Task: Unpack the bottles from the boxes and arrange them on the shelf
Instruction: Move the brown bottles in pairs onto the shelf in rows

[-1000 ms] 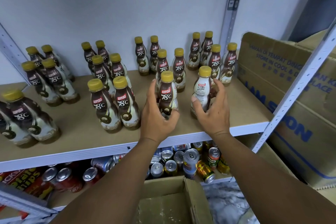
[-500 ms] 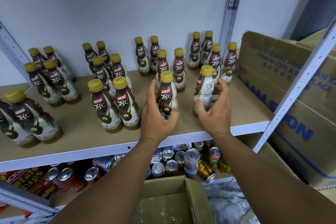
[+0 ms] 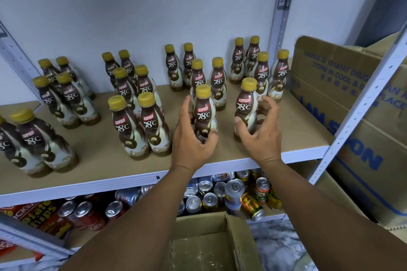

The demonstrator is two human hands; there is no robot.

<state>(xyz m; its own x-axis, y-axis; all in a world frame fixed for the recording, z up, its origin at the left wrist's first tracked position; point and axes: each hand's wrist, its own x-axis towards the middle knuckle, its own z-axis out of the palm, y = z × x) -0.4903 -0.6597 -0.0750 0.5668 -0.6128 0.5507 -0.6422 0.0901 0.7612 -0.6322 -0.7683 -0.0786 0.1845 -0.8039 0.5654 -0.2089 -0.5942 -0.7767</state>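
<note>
Many brown-and-cream bottles with yellow caps stand in paired rows on the tan shelf board (image 3: 97, 160). My left hand (image 3: 191, 141) grips the lower body of one front bottle (image 3: 203, 114), which stands upright on the board. My right hand (image 3: 262, 136) curls round a second front bottle (image 3: 245, 105), thumb on its left side and fingers behind its right side. That bottle's label faces me. Both bottles stand in front of the two right-hand rows (image 3: 218, 81).
An open cardboard box (image 3: 198, 246) sits below my arms. A large printed carton (image 3: 352, 86) fills the bay to the right, behind a slanted white shelf post (image 3: 356, 112). Drink cans (image 3: 233, 191) and snack packets (image 3: 41, 215) crowd the lower shelf.
My right hand has turned its bottle so that the brown label now faces me, and set it slightly further back. My left hand and its bottle have hardly moved.
</note>
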